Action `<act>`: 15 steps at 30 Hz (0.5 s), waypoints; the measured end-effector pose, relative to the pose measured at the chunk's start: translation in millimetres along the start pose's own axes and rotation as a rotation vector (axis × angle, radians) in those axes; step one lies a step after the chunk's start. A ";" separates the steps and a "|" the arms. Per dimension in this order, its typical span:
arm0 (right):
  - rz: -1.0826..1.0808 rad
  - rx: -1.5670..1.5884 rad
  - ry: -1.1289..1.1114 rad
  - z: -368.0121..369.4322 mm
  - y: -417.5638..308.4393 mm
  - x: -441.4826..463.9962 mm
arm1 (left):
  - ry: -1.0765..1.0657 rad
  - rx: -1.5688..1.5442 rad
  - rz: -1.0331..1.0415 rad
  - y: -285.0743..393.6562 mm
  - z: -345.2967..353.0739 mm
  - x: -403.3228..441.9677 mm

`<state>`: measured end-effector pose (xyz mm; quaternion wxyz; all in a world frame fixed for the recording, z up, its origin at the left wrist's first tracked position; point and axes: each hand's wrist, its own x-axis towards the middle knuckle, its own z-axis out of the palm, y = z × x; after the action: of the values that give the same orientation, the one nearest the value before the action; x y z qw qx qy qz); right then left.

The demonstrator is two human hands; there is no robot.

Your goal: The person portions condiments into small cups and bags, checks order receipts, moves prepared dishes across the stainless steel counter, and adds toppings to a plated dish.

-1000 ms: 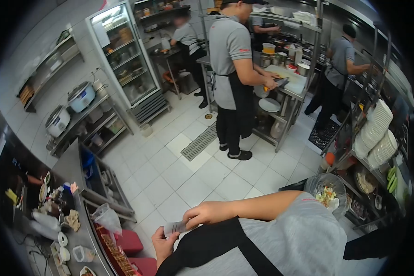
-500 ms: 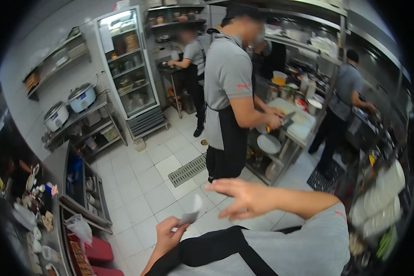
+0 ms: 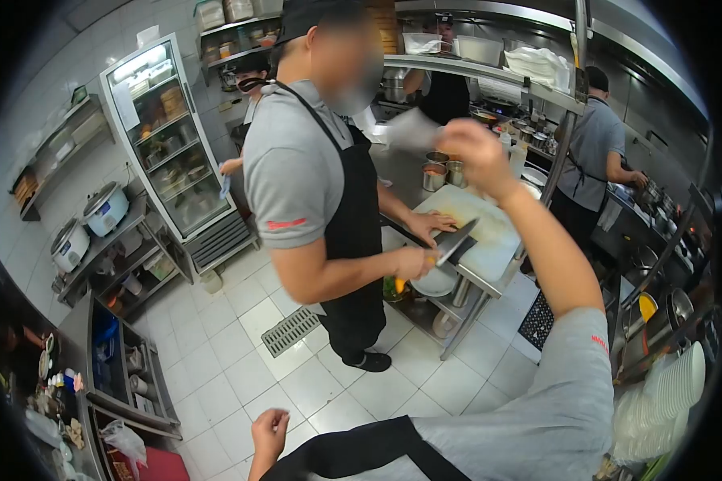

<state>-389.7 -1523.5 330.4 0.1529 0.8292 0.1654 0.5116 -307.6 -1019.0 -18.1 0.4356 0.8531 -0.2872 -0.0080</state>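
My right hand (image 3: 480,156) is raised high in front of me, its fingers closed on a slip of white paper (image 3: 411,131). Motion smears both the slip and the fingers. The hand is near the steel shelf, above the cutting board in view. Low in the view, my left hand (image 3: 269,431) is held near my body over the floor tiles, fingers curled in with nothing visible in them. Just ahead stands a co-worker with a knife (image 3: 459,240) in one hand; their other hand (image 3: 433,224) rests on the white cutting board (image 3: 489,252).
Steel shelf (image 3: 473,66) holds plastic tubs. Another person (image 3: 590,152) works at the stove on the right. A glass-door fridge (image 3: 164,136) and rice cookers (image 3: 107,210) line the left wall. Stacked white bowls (image 3: 670,393) stand close on my right. A drain grate (image 3: 290,331) lies in the floor.
The paper slip has passed from my left hand to my right, which has risen toward the shelf. My view has moved closer to the co-worker. My left hand has lowered slightly.
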 end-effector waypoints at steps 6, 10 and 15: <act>0.752 -0.501 0.126 18.8 209.6 -72.1 | -0.378 0.203 -0.703 -147.3 1.5 -111.4; 1.115 -0.437 0.047 24.8 264.7 -124.3 | -0.400 0.305 -0.854 -194.3 -7.8 -181.4; 1.068 -0.430 0.129 30.5 275.4 -121.1 | -0.320 0.335 -0.908 -213.8 -16.9 -222.6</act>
<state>-381.0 -1825.7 337.1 0.0281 0.7153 -0.3743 0.5894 -385.7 -798.5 -220.2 0.1958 0.9381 0.0522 -0.2809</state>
